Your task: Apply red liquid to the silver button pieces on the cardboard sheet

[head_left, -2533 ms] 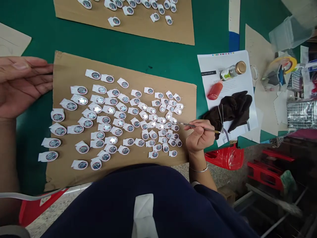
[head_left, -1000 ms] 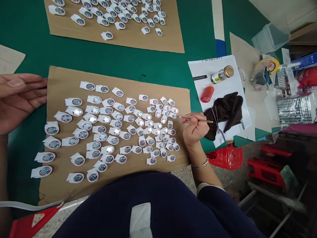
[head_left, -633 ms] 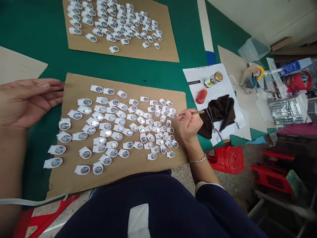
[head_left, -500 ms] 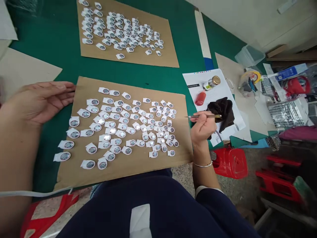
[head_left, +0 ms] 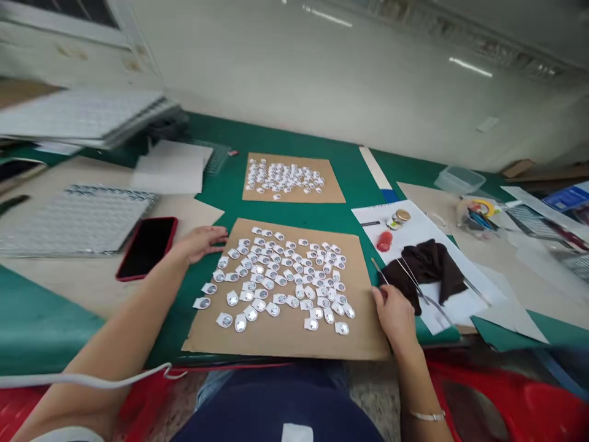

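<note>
A brown cardboard sheet [head_left: 294, 344] lies on the green table, with several small white-tabbed round silvery pieces [head_left: 257, 277] spread over it. My left hand [head_left: 202, 241] rests at its upper left edge, fingers stretched out and holding nothing. At the right edge is my right hand [head_left: 394, 312], closed, its fingers round a thin pointed tool [head_left: 380, 271]. Just beyond that hand lies a crumpled dark cloth [head_left: 430, 264] with thin metal tools on it. Past the near sheet, a second cardboard sheet [head_left: 294, 197] carries similar pieces.
A red-edged phone [head_left: 148, 248] lies left of my left hand, beside a plastic-wrapped stack [head_left: 69, 224]. On a white paper [head_left: 372, 216] stand a gold-lidded jar [head_left: 398, 219] and a red item [head_left: 384, 240]. A clear container [head_left: 460, 180] sits at the back right.
The view has tilted up, showing the wall and the table's left side. My right hand has moved from beside the cloth down to the sheet's right edge, and its tool points differently.
</note>
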`<state>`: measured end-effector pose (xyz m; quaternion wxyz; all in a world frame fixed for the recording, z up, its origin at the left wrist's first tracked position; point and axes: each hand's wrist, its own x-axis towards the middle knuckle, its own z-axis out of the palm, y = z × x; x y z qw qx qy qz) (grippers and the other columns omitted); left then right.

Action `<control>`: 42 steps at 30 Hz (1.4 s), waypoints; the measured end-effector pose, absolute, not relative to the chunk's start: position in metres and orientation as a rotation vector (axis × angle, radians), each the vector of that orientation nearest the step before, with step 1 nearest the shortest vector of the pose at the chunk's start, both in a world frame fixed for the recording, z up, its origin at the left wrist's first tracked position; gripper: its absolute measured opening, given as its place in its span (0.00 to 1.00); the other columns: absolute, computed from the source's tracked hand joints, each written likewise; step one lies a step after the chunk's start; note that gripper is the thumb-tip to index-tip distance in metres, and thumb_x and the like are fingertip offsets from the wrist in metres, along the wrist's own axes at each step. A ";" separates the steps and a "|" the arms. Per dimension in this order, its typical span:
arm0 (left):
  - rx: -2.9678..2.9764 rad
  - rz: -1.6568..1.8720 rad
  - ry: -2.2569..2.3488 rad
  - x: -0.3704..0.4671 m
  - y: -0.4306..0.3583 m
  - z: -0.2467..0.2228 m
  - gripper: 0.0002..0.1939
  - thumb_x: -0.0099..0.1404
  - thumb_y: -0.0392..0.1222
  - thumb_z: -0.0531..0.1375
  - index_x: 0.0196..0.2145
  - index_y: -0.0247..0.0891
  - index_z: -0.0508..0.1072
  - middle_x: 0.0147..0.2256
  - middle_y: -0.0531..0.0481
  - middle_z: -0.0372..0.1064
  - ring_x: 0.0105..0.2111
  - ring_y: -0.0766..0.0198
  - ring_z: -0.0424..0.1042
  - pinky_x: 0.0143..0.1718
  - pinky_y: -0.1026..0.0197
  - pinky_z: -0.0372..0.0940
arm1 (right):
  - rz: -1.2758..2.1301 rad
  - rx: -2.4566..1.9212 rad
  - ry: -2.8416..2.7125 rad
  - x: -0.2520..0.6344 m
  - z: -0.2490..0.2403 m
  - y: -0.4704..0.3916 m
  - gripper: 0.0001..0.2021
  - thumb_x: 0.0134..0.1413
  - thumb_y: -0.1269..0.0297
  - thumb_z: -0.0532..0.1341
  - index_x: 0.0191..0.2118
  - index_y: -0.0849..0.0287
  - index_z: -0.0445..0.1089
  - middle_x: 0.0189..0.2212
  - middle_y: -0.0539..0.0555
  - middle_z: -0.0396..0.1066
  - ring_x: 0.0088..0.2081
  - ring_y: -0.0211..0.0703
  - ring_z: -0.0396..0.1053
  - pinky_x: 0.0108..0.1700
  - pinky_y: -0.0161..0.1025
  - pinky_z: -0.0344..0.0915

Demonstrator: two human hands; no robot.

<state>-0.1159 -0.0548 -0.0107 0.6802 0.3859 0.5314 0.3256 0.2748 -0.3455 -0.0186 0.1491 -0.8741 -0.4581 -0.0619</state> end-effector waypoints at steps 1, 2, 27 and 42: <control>0.870 0.726 1.200 -0.120 -0.060 -0.008 0.10 0.51 0.33 0.66 0.32 0.28 0.72 0.33 0.41 0.71 0.31 0.59 0.71 0.28 0.60 0.70 | -0.148 -2.515 -1.282 0.271 -0.023 -0.349 0.18 0.55 0.55 0.51 0.37 0.65 0.69 0.31 0.61 0.71 0.31 0.50 0.68 0.33 0.42 0.60; 0.872 0.721 1.208 -0.124 -0.067 -0.006 0.10 0.51 0.33 0.66 0.32 0.28 0.72 0.35 0.40 0.71 0.32 0.58 0.71 0.27 0.60 0.71 | -0.117 -2.521 -1.246 0.267 -0.027 -0.352 0.18 0.55 0.55 0.51 0.38 0.65 0.69 0.32 0.61 0.71 0.32 0.52 0.69 0.34 0.43 0.61; 0.516 0.792 1.213 -0.138 -0.133 -0.001 0.06 0.56 0.28 0.57 0.32 0.26 0.73 0.31 0.38 0.73 0.29 0.61 0.73 0.30 0.62 0.69 | 0.161 -2.667 -1.088 0.274 -0.025 -0.354 0.22 0.51 0.53 0.54 0.43 0.66 0.71 0.33 0.61 0.74 0.37 0.56 0.70 0.43 0.47 0.62; 0.559 0.892 1.060 -0.132 -0.167 -0.021 0.15 0.59 0.25 0.54 0.44 0.26 0.68 0.42 0.39 0.71 0.41 0.63 0.72 0.44 0.64 0.67 | 0.052 -2.805 -1.051 0.274 -0.031 -0.351 0.18 0.50 0.54 0.57 0.42 0.60 0.72 0.36 0.62 0.73 0.41 0.59 0.69 0.38 0.47 0.61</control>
